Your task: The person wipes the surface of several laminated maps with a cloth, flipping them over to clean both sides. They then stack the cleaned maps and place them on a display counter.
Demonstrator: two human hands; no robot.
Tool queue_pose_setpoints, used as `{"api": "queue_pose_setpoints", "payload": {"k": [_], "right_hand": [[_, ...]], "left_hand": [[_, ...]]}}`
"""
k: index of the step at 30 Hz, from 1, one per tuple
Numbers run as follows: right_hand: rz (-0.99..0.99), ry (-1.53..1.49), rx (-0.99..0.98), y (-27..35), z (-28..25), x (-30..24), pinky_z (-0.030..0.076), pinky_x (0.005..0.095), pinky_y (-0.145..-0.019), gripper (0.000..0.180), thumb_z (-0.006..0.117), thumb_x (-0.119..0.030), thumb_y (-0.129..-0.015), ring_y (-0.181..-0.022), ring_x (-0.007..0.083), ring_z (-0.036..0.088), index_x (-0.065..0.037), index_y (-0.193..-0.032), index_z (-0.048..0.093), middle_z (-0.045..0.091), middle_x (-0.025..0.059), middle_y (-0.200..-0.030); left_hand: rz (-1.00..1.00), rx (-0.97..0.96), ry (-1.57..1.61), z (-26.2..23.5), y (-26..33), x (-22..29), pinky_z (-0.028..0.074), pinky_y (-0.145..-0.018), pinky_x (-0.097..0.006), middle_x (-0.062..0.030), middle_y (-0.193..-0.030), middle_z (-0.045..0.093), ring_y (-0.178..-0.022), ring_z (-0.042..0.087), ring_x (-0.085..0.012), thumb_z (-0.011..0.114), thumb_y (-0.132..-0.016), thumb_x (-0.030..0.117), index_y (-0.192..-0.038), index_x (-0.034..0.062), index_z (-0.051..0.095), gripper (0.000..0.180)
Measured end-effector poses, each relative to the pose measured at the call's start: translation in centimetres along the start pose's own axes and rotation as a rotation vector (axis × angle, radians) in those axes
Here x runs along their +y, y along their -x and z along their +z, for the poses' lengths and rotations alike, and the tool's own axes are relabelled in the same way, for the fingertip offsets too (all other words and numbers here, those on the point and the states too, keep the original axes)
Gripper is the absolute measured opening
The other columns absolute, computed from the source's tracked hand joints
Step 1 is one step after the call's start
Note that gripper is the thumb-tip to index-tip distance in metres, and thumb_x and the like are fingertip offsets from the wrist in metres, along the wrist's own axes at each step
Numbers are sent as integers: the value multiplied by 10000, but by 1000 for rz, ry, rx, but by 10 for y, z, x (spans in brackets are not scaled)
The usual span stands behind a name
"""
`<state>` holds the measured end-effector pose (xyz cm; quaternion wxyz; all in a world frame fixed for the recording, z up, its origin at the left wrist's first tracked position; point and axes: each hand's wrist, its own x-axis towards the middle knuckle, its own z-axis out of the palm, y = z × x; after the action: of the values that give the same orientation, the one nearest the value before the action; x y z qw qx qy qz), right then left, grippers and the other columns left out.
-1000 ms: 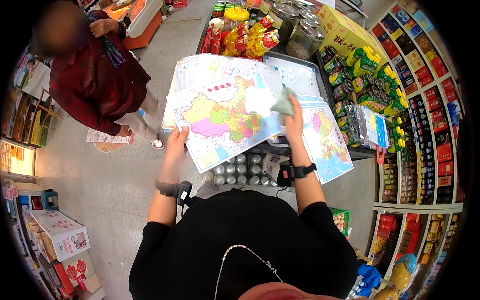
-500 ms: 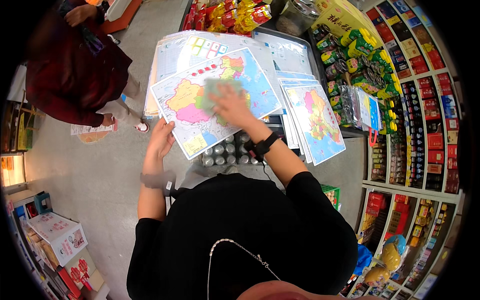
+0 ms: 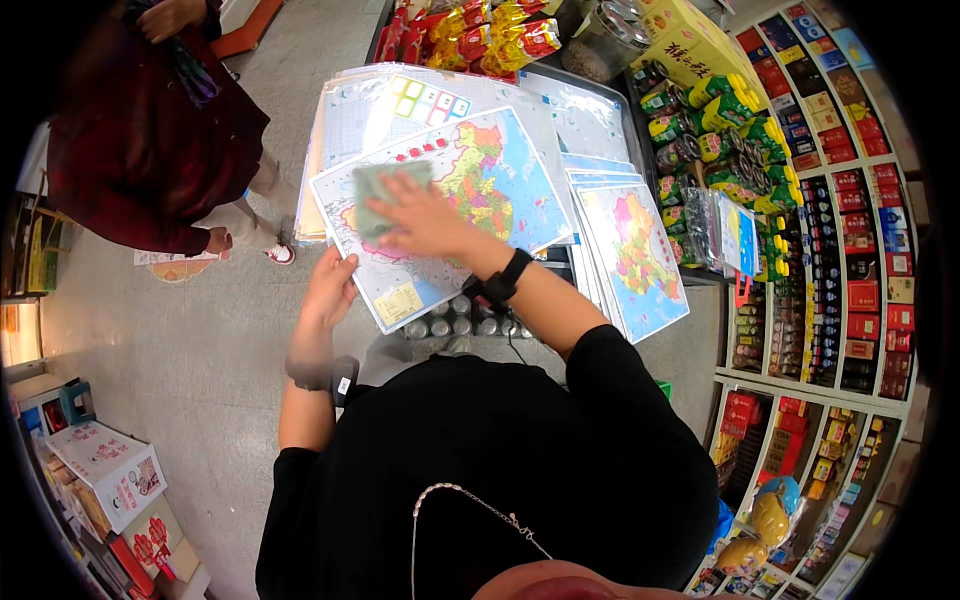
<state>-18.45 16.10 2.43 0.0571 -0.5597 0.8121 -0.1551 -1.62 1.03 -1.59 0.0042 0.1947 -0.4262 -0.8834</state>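
A colourful map sheet [image 3: 515, 190] lies tilted on top of a pile of other sheets [image 3: 345, 105] on the counter. At its lower left edge my left hand [image 3: 328, 288] is closed, thumb on top and the other fingers under the sheet. My right hand [image 3: 428, 215] holds a grey-green cloth [image 3: 375, 190] flat against the left part of the map, its fingers spread over the cloth. Hand and cloth cover part of the printed map. Right of this sheet, a fanned stack of similar maps [image 3: 635, 245] hangs partly over the counter's front edge.
Red and gold snack packs [image 3: 490, 40] and a large clear jar [image 3: 605, 40] stand behind the sheets. Green-capped jars [image 3: 725, 130] fill the counter's right side, near stocked shelves [image 3: 855, 240]. Below the map are silver cans [image 3: 460, 318]. A person in dark red [image 3: 150, 150] stands left.
My right hand has slid the cloth leftward across the map, uncovering its middle. The map has shifted slightly to the right in view, and my left hand still grips its edge.
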Motion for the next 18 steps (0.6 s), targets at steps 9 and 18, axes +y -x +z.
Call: {"api": "queue_pose_setpoints", "payload": {"k": [9, 18], "right_hand": [[779, -52, 137, 4, -20, 132, 181, 638, -1050, 804, 496, -616, -826, -1396, 419, 115, -154, -1450, 285, 133, 237, -1511], [80, 10, -42, -56, 5, -8, 161, 633, -1065, 815, 560, -582, -788, -1396, 411, 132, -139, -1432, 326, 153, 213, -1515]], "left_hand": [[-5, -35, 49, 7, 5, 6, 469, -947, -341, -123, -1236, 539, -1115, 553, -190, 437, -960, 72, -1267, -21, 404, 322], [3, -43, 62, 3, -1, -1, 478, -937, -340, -121, -1219, 541, -1090, 563, -184, 426, -956, 58, -1267, -3, 396, 319]]}}
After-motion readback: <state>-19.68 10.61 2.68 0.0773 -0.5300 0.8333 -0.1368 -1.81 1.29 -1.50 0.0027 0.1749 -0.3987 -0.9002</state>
